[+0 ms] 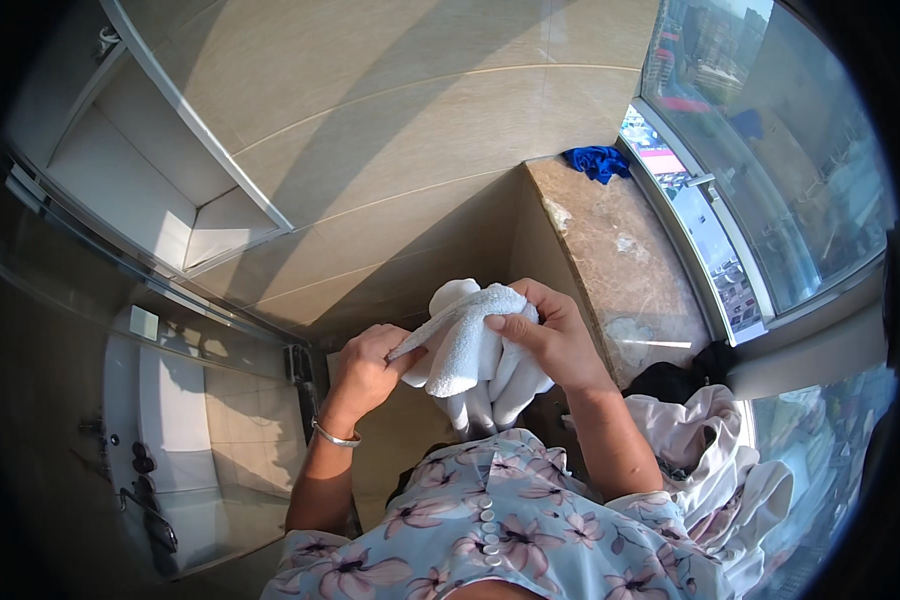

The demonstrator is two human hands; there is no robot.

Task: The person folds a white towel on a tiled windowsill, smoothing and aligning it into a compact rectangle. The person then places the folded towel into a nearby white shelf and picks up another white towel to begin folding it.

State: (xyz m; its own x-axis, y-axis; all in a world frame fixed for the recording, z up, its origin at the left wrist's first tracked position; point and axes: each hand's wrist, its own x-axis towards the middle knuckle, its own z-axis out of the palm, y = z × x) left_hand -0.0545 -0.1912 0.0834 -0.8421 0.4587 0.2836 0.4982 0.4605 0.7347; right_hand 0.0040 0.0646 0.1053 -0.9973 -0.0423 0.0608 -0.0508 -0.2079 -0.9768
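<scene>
A white terry towel (458,352) is bunched and draped in front of my body, held up between both hands. My left hand (366,368) pinches one corner of it, fingers closed, with a silver bangle on that wrist. On the other side my right hand (548,338) grips the folded top edge, the thumb lying over the cloth. Beneath the towel hang more white folds (490,405); I cannot tell whether they are part of the same towel.
To the right, a stone ledge (620,260) runs along an open window (760,150), with a blue cloth (598,162) at its far end. White clothing (715,450) and a black item (670,380) lie near my right arm. At left are an open white cabinet (120,160) and a glass partition.
</scene>
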